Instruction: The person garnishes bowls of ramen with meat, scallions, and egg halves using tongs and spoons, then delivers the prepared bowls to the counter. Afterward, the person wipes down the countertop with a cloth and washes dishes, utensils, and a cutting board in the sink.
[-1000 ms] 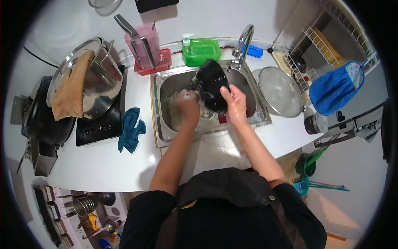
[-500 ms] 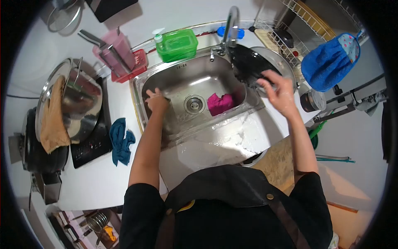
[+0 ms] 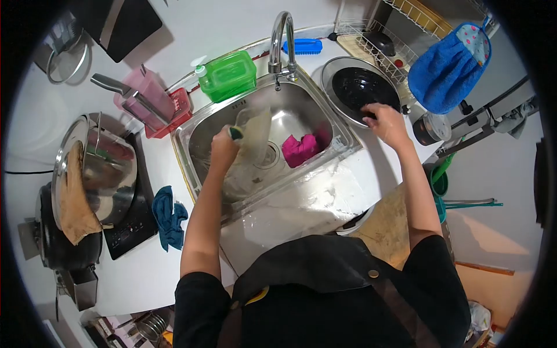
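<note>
My left hand (image 3: 224, 149) is closed over the left part of the steel sink (image 3: 200, 130), with a small green-and-yellow scrub sponge (image 3: 235, 133) at its fingertips. Beside it a pale translucent flat piece (image 3: 256, 134) is smeared by motion; whether the hand holds that too is unclear. A shiny black plate (image 3: 360, 87) lies inside a round metal-rimmed dish (image 3: 329, 72) right of the sink. My right hand (image 3: 387, 124) pinches the plate's near right edge, fingers curled. In the sink a crumpled magenta cloth (image 3: 300, 150) lies right of the drain (image 3: 268, 155).
The faucet (image 3: 282, 40) arches over the sink's back edge. Behind stand a green container (image 3: 230, 75), a soap pump (image 3: 200, 68) and a blue brush (image 3: 303, 46). A knife holder (image 3: 148, 104), steel pot (image 3: 110, 174) and teal cloth (image 3: 168, 217) are left; a jar (image 3: 432, 129) is right.
The black plate has gone from tilted beside the faucet to lying in the round dish, with my right hand still at its edge. My left hand has risen, showing the sponge and the translucent piece.
</note>
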A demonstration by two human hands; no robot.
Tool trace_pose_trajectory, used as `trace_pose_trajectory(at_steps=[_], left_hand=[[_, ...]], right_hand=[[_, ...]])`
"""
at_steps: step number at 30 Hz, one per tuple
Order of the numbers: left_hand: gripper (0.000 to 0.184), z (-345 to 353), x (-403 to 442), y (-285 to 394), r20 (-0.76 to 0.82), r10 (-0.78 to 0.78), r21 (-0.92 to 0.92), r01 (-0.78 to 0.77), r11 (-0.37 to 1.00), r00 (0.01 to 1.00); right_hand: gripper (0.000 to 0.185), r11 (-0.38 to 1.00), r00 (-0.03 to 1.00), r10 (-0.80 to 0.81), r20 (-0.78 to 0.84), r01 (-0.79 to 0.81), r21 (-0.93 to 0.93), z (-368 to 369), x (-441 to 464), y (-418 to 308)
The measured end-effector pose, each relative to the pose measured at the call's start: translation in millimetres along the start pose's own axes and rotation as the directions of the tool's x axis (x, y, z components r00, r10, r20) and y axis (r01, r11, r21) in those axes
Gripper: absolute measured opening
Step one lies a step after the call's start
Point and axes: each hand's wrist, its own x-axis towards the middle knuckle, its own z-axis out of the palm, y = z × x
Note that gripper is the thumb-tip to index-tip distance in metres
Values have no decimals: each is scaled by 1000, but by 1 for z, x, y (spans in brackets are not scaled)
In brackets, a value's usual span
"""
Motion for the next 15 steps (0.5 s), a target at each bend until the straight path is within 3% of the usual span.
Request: trace_pose_trajectory(at_steps=[2,4,5,6,7,8,9,10,11,12,14,15], left_hand=[[18,-3,6,25,-39,10,-83,-13,996,999],[17,-5,10,44,-55,47,-109,-53,993,997],[17,-6,11,53,-49,80,-90,-84,992,996],[16,-4,12,59,-43,114,-71,-117,991,993],[17,-2,12,64,-50,169,-19,-170,985,984],[17,-1,12,67,-55,225,33,-223,974,973],[18,2,12,72,-58,282,86,-276,957,958],[17,8,11,79,-30,180,-13,-180,983,983],[17,15,8,84,9,78,-107,-77,991,997],[17,21,5,86,56,-22,-195,33,980,998],[34,23,1,82,321,-21,16,17,1000,947],[44,19,1,81,446,-47,119,-7,993,894]], right_hand=[[23,987,943,-157,-293,160,-14,-6,2,-7],[28,936,933,82,-352,49,347,-18,4,-43],[24,765,920,227,-319,34,643,-7,3,-62],[29,533,957,264,-123,-38,845,-8,0,-89],[46,203,978,203,48,-90,975,9,-4,-108],[69,146,970,164,178,-203,968,20,-5,-126],[86,-41,950,131,283,-280,959,37,-6,-139],[91,-193,899,131,419,-391,900,63,-3,-149],[89,-521,909,-16,417,-363,773,86,-4,-157],[84,-611,918,-17,395,-323,723,100,-2,-161],[74,-769,937,-24,349,-241,592,116,9,-168],[63,-765,919,40,393,-225,604,112,12,-171]])
